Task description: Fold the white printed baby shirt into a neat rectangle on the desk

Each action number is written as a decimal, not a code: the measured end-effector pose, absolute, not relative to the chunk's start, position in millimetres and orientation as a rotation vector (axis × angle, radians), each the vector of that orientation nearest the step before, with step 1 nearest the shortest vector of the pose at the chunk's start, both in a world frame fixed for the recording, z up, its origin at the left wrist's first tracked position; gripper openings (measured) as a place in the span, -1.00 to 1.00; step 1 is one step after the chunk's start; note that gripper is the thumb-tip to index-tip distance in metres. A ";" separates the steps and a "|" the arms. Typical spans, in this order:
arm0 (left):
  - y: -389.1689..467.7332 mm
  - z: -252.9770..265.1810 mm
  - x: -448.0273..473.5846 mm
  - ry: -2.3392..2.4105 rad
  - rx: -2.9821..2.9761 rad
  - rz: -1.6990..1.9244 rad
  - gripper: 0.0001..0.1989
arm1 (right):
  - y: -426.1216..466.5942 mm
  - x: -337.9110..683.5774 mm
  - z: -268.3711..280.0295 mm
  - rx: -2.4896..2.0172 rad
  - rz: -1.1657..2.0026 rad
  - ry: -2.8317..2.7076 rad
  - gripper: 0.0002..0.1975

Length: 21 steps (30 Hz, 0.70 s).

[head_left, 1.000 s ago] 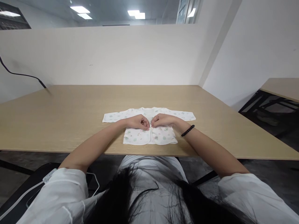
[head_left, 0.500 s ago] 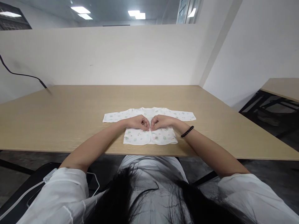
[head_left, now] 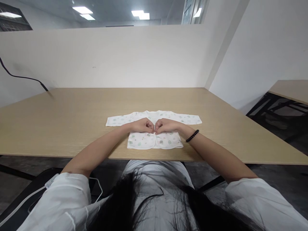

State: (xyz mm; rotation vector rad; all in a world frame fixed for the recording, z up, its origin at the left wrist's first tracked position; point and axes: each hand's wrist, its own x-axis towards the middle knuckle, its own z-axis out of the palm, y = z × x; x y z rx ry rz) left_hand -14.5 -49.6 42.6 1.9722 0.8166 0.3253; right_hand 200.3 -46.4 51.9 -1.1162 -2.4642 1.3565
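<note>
A small white baby shirt (head_left: 141, 141) with a light print lies face up on the table, sleeves spread to both sides and its front opening running down the middle. My left hand (head_left: 143, 125) pinches the front edge on the left of that opening. Opposite it, my right hand (head_left: 166, 125) pinches the edge on the right, the fingertips of both hands almost touching. Whatever fastening lies between the fingers is hidden. A dark beaded bracelet (head_left: 192, 136) circles my right wrist.
The wooden table (head_left: 79, 106) runs back to a white partition wall (head_left: 134, 57). A black cable (head_left: 26, 77) hangs down at the far left. Another table (head_left: 291, 89) stands at the right. A white cord (head_left: 21, 205) passes by my left sleeve.
Both hands stay at the shirt's front opening; the fingertips have shifted very slightly and drawn a little closer together. The shirt lies in the same place.
</note>
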 end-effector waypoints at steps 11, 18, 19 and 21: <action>-45.3 46.4 -18.8 0.931 2.165 0.322 -0.69 | -31.0 210.8 52.7 -1.207 1.140 -2.512 -0.67; -6.5 64.4 -87.9 1.884 2.200 0.064 -0.34 | 10.2 297.1 68.0 -1.733 0.452 -2.287 -0.57; -2.4 66.7 -100.7 1.960 2.144 0.008 -0.32 | 13.3 311.9 69.2 -1.785 0.440 -2.273 -0.61; 1.4 71.5 -124.0 2.007 2.055 -0.080 -0.34 | 15.8 336.0 70.3 -1.832 0.449 -2.274 -0.72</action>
